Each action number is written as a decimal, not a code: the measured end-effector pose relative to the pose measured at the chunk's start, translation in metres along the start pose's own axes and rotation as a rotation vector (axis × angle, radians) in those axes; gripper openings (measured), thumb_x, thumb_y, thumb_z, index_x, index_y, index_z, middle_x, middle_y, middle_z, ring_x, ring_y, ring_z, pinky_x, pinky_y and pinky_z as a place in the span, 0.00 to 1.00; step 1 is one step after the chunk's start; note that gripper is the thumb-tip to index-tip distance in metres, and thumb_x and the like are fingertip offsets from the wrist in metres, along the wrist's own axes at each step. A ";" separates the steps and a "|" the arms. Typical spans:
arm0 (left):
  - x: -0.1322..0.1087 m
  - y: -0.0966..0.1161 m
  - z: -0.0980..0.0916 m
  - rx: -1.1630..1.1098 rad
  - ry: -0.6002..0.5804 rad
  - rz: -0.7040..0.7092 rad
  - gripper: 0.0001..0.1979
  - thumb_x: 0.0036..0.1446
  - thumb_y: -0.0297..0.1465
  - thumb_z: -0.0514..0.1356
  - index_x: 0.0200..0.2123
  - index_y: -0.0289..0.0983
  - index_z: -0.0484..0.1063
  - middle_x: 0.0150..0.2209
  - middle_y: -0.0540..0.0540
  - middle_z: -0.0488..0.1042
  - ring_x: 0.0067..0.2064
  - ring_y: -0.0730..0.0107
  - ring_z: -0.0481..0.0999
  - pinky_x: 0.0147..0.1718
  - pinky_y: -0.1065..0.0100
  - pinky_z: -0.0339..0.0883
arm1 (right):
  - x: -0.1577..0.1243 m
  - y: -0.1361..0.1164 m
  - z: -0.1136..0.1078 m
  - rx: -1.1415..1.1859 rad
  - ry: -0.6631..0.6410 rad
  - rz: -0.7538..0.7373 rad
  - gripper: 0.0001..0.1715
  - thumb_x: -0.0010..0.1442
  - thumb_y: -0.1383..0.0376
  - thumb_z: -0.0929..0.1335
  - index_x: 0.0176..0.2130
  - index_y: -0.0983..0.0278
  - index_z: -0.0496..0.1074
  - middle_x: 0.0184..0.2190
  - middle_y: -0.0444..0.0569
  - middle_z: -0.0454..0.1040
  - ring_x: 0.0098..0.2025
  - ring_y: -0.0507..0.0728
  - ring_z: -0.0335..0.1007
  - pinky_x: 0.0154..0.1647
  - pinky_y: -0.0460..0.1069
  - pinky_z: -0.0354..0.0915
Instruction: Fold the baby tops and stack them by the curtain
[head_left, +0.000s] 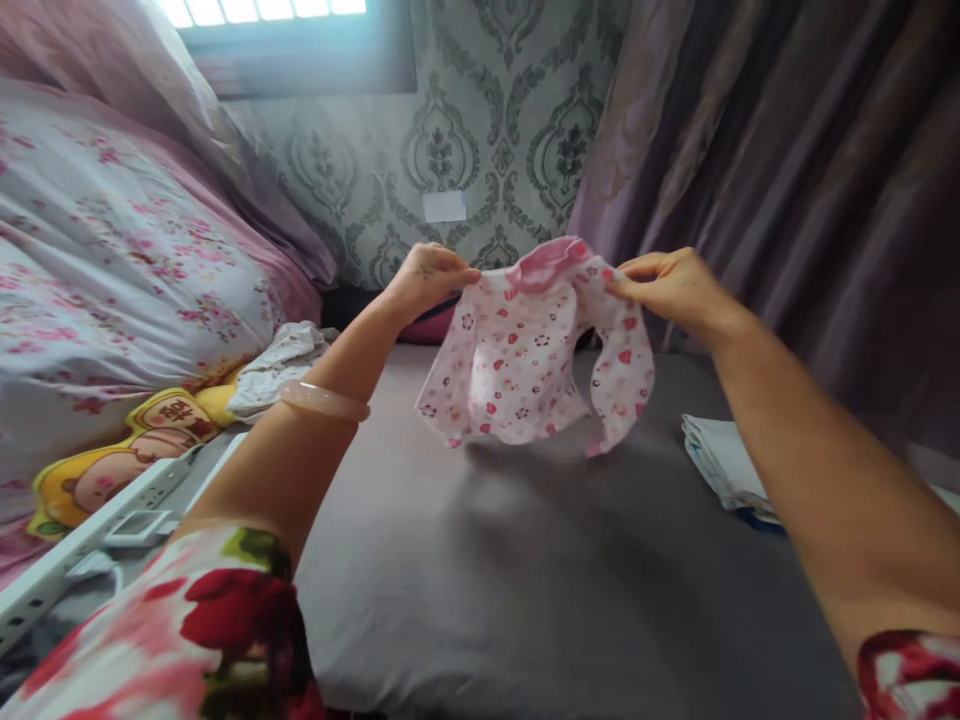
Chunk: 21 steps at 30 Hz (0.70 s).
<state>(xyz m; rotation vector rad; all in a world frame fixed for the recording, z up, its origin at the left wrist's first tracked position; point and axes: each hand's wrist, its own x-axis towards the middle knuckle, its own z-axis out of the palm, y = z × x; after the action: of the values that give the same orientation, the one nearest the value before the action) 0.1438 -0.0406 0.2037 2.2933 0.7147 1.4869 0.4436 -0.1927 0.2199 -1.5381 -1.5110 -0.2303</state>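
Note:
A small pink long-sleeved shirt (517,350) with printed flowers and hearts and a darker pink collar hangs in the air above a grey sheet (480,590). My left hand (431,275) pinches it at the left shoulder, fingers closed on the cloth. At the opposite shoulder my right hand (671,285) grips it between thumb and fingers. Both sleeves dangle, the right one bent and apart from the body of the shirt. A pale bangle (324,400) circles my left forearm.
Folded white cloth (724,460) lies at the right. Along the left are a white power strip (112,530), a yellow cartoon cushion (112,470), a crumpled white garment (277,365) and floral bedding (127,250). Purple curtains (787,170) and a patterned wall (450,130) stand behind.

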 end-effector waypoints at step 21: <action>-0.125 -0.028 0.108 -0.562 -0.557 -0.435 0.27 0.46 0.34 0.66 0.51 0.36 0.71 0.54 0.38 0.72 0.56 0.55 0.69 0.52 0.57 0.64 | -0.023 -0.024 0.004 0.175 -0.308 0.138 0.15 0.54 0.52 0.70 0.36 0.58 0.79 0.30 0.49 0.79 0.37 0.62 0.75 0.36 0.55 0.72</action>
<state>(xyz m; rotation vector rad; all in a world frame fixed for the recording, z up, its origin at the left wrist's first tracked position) 0.1945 -0.0873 0.0510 1.8233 0.4994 0.6822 0.4164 -0.2109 0.2129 -1.5790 -1.6032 0.2233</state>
